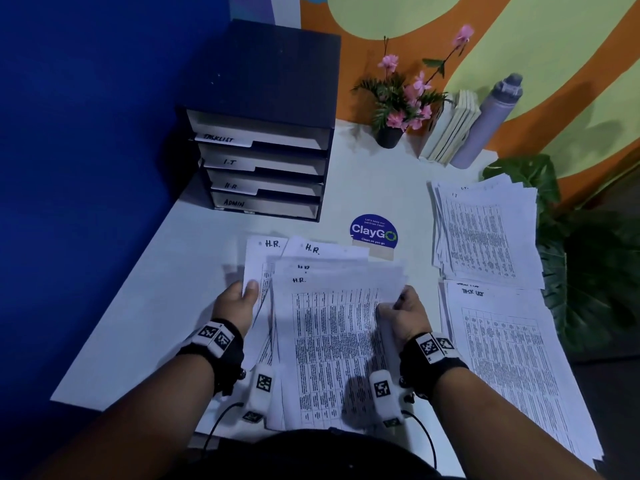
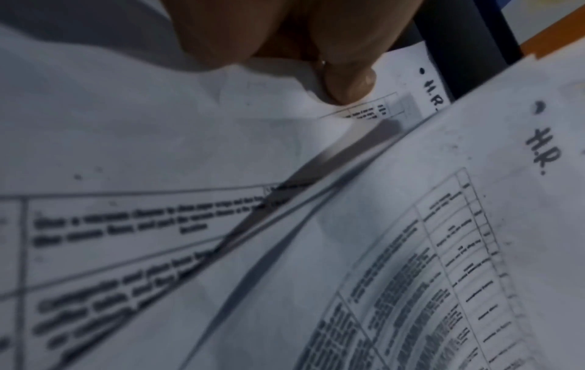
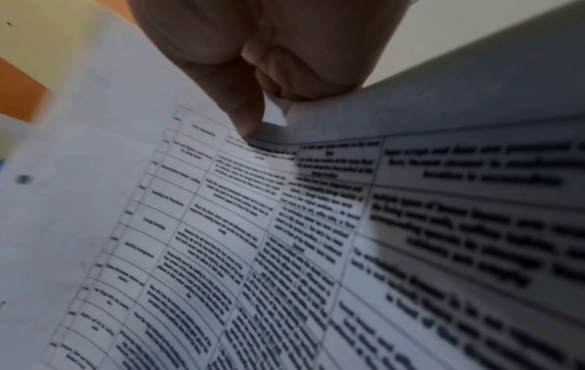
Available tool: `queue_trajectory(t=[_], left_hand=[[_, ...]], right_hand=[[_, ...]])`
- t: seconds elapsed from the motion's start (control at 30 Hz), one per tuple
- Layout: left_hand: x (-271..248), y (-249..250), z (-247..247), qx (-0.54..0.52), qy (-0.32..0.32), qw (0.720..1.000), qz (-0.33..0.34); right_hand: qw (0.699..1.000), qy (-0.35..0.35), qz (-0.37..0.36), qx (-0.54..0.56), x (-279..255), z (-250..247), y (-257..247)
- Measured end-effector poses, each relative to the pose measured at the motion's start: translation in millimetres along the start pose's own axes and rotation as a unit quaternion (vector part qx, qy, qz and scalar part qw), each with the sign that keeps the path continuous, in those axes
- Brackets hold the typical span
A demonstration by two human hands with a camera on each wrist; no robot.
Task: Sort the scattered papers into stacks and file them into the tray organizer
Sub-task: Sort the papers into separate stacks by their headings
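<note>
White desk (image 1: 180,271) against a blue wall. H.R. sheets (image 1: 329,341) are fanned at the desk's near edge, gripped at their left side by the left hand (image 1: 239,299) and pinched at their right side by the right hand (image 1: 407,310). Sheets should be squared edge-on before lifting; the H.R. slot of the tray organizer (image 1: 263,168) sits at the far left corner. Paper is thin, printed with tables, floppy.

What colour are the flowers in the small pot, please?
Pink, with green leaves; the flowers show best in the head view.
</note>
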State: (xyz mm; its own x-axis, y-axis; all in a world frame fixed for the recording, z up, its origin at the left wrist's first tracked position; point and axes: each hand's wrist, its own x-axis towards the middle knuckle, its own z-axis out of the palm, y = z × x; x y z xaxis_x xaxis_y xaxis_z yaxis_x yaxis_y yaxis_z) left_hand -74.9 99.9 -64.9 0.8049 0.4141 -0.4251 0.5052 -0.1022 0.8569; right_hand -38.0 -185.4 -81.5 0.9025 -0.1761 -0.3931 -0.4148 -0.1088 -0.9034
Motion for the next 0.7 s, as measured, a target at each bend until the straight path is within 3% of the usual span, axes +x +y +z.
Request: queue_trajectory(t=[0.13, 0.23, 0.3, 0.4, 0.5, 0.57, 0.63, 0.7], left_hand=[[1.3, -1.7, 3.2, -0.015, -0.001, 1.000, -0.023], [-6.9, 8.0, 10.6, -0.048, -0.038, 0.997, -0.039], [-12.6, 16.4, 16.9, -0.026, -0.069, 0.997, 0.001], [-15.2, 32.1, 23.7, 0.003, -0.082, 0.993, 0.088], [-22.0, 67.9, 22.7, -0.035, -0.003, 0.988, 0.149], [-29.6, 93.9, 19.5, -0.088, 0.030, 0.980, 0.177], [-35.6, 109.4, 16.0, -0.141, 0.040, 0.969, 0.197], [-38.6, 110.7, 14.9, -0.156, 0.045, 0.967, 0.194]], right_hand=[[1.000, 0.001, 0.006, 0.012, 1.2, -6.5, -0.8], [1.000, -0.001, 0.016, -0.011, -2.3, -4.2, -1.4], [1.000, -0.001, 0.018, -0.009, -4.6, 1.2, -7.9], [0.999, 0.016, -0.049, 0.009, -12.0, 12.3, -41.8], [0.984, 0.015, -0.165, 0.070, -28.9, 24.1, -89.0], [0.966, 0.000, -0.232, 0.114, -46.0, 31.6, -113.1], [0.955, 0.011, -0.283, 0.088, -58.8, 35.3, -122.1], [0.956, 0.019, -0.288, 0.051, -65.6, 36.9, -117.4]])
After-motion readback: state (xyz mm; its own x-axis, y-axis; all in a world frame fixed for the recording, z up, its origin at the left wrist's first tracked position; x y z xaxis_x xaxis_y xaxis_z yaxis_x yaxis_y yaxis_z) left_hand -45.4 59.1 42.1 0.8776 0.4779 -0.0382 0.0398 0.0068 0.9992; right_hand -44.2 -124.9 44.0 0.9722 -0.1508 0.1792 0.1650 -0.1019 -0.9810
